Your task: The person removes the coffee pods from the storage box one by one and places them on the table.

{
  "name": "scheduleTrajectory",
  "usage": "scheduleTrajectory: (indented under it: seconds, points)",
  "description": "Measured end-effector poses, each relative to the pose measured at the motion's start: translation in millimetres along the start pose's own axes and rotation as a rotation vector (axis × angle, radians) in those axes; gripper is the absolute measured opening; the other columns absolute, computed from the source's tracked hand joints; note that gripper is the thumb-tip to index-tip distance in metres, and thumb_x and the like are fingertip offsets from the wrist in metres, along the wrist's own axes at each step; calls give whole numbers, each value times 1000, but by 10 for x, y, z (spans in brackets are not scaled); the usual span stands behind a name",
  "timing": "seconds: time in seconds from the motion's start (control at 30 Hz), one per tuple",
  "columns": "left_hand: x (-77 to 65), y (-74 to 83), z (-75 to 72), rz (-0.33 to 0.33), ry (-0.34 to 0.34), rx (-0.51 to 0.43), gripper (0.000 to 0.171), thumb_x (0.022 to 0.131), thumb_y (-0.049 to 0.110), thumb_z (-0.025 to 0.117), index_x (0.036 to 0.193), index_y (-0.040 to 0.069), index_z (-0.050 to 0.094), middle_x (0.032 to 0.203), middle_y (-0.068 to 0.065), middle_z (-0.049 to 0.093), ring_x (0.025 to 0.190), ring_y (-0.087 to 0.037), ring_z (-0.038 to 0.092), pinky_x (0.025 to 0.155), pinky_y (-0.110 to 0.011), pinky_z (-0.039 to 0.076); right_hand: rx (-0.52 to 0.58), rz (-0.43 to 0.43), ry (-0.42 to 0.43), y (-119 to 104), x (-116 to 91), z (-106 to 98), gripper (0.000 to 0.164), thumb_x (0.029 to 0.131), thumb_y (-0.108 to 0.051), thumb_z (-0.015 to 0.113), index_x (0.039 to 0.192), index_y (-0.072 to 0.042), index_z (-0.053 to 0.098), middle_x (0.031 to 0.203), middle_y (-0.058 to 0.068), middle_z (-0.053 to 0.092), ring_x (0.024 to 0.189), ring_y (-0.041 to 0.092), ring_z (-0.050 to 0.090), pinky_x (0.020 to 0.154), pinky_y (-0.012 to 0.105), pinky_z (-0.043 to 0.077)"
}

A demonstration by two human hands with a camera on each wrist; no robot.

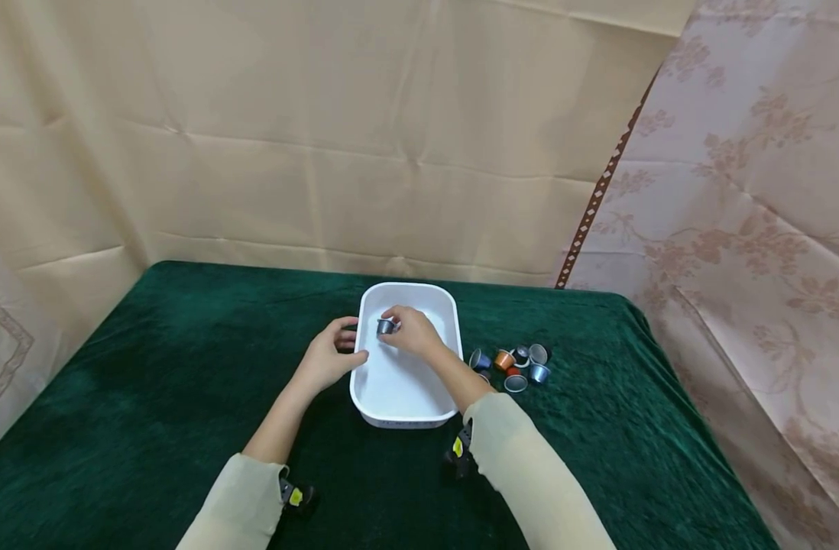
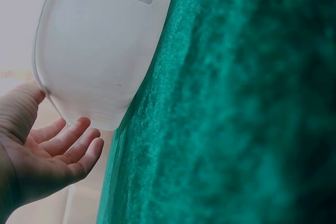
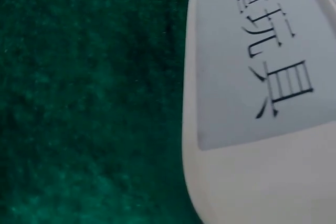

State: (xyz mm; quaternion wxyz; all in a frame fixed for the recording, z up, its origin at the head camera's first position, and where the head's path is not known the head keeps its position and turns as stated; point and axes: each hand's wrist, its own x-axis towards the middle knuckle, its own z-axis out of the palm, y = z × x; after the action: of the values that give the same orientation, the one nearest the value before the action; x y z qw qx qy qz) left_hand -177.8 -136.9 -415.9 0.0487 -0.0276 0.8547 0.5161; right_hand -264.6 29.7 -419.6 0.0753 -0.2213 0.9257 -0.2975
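Note:
Over the inside of a white plastic bin (image 1: 406, 393), my right hand (image 1: 414, 333) pinches a grey-blue coffee capsule (image 1: 386, 326) between thumb and fingers, near the bin's left wall. In the right wrist view that hand is out of sight; the bin's labelled end wall (image 3: 252, 177) fills the right side. My left hand (image 1: 328, 357) is at the bin's left side, its thumb at the rim and its other fingers loosely bent by the outer wall. The left wrist view shows these relaxed fingers (image 2: 73, 137) beside the bin's outer wall (image 2: 100, 51).
Several coffee capsules (image 1: 505, 360) in blue, orange, red, black and silver lie in a cluster right of the bin, next to my right forearm. A dark green velvety cloth (image 1: 186, 382) covers the table. Beige curtain cloth (image 1: 357, 153) hangs behind it.

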Motion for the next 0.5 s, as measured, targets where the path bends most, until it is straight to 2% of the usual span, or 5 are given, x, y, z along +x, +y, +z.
scheduleTrajectory:
  seconds: [0.13, 0.5]
  points:
    - [-3, 10, -1, -5, 7, 1, 66, 81, 17, 67, 140, 14, 37, 129, -16, 55, 115, -30, 55, 92, -44, 51, -41, -2, -3, 6, 11, 28, 38, 80, -21, 71, 116, -9, 62, 105, 11, 66, 92, 21, 62, 80, 33, 49]
    - [1, 6, 13, -13, 8, 8, 66, 81, 17, 67, 139, 14, 37, 129, -16, 55, 116, -30, 55, 92, -45, 51, -35, 0, -27, 9, -8, 62, 36, 83, -19, 69, 117, -9, 61, 107, 10, 66, 94, 21, 60, 83, 34, 49]
